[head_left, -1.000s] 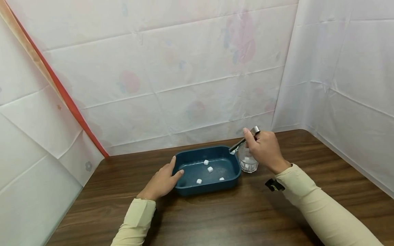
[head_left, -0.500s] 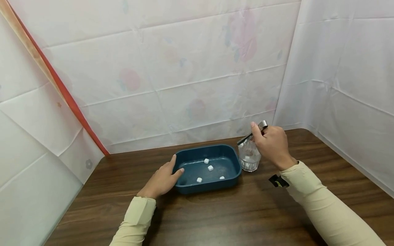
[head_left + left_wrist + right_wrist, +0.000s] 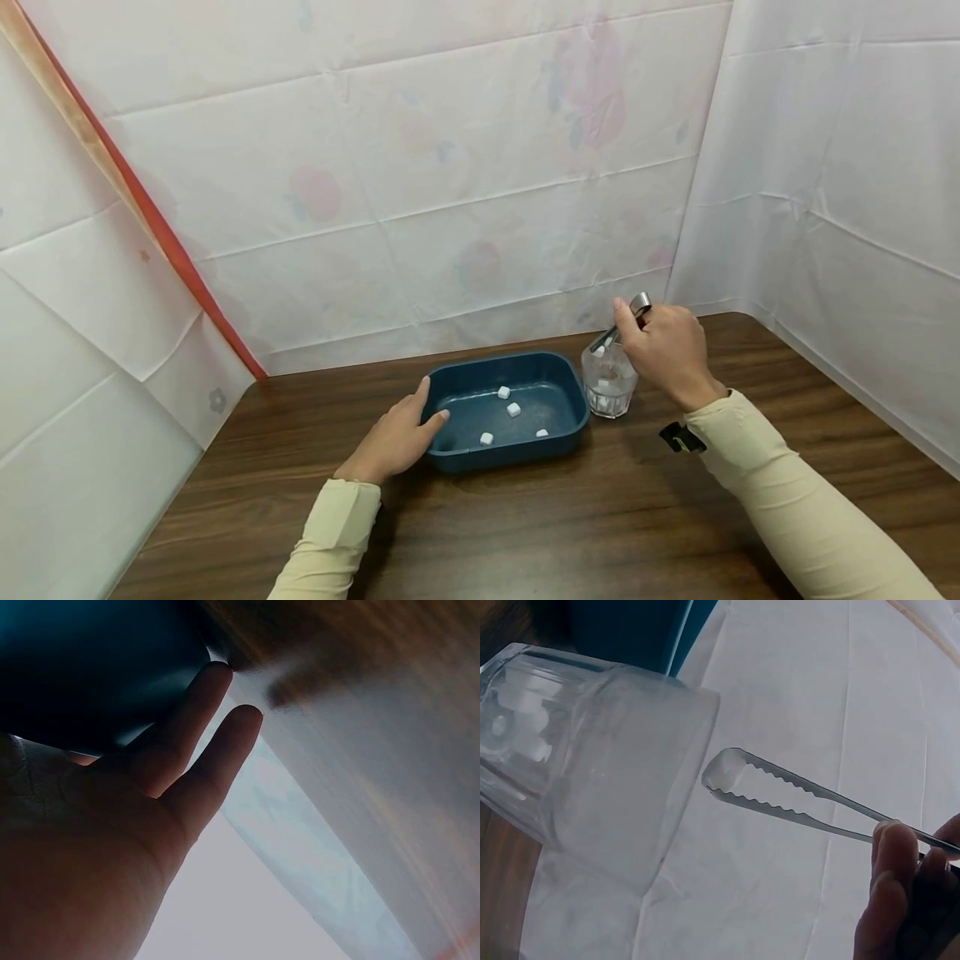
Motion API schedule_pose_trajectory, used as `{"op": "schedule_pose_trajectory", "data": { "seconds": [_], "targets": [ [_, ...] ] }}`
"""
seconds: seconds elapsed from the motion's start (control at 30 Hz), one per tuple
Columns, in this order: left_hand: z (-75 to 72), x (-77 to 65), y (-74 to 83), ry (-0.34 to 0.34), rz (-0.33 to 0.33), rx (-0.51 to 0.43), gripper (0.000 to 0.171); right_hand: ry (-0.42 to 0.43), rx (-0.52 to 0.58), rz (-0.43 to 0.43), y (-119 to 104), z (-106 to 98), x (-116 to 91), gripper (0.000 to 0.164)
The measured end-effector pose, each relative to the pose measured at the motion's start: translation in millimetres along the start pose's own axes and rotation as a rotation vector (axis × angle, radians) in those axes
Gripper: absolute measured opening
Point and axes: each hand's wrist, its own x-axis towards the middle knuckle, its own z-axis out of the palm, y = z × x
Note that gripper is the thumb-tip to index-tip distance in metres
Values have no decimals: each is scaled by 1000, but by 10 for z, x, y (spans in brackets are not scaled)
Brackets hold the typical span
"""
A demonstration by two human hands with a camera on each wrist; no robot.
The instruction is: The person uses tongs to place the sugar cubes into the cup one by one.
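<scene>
My right hand (image 3: 670, 350) grips metal tongs (image 3: 810, 802) with serrated tips. A white cube (image 3: 725, 769) is pinched at the tips, just outside the mouth of the clear glass (image 3: 630, 765) in the right wrist view. Several white cubes lie in the bottom of this glass, which stands at the right end of a blue rectangular tray (image 3: 495, 454). My left hand (image 3: 393, 437) rests against the tray's left end, thumb at the rim. The left wrist view shows two of its fingers (image 3: 217, 761) stretched out along the tray's outer side. Several cubes (image 3: 513, 409) lie apart in the tray.
The brown wood-grain table (image 3: 510, 533) carries the tray and glass near its back edge. White patterned sheets (image 3: 450, 208) hang behind and at both sides, with a red-edged strip (image 3: 180, 267) at the left. A black wrist strap (image 3: 681, 437) shows below the right sleeve.
My right hand has moved right and slightly away, bringing the tongs and cube from above the tray's right rim to the glass's mouth. The left hand stays at the tray.
</scene>
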Motion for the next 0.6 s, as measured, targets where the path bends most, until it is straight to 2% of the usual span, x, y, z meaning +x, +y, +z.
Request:
{"op": "schedule_pose_trajectory", "data": {
  "seconds": [0.3, 0.6],
  "targets": [
    [-12, 26, 22, -2, 3, 9, 77, -52, -35, 29, 67, 8, -18, 61],
    [1, 1, 20, 4, -3, 8, 77, -107, -64, 93, 127, 68, -38, 60]
  ]
}}
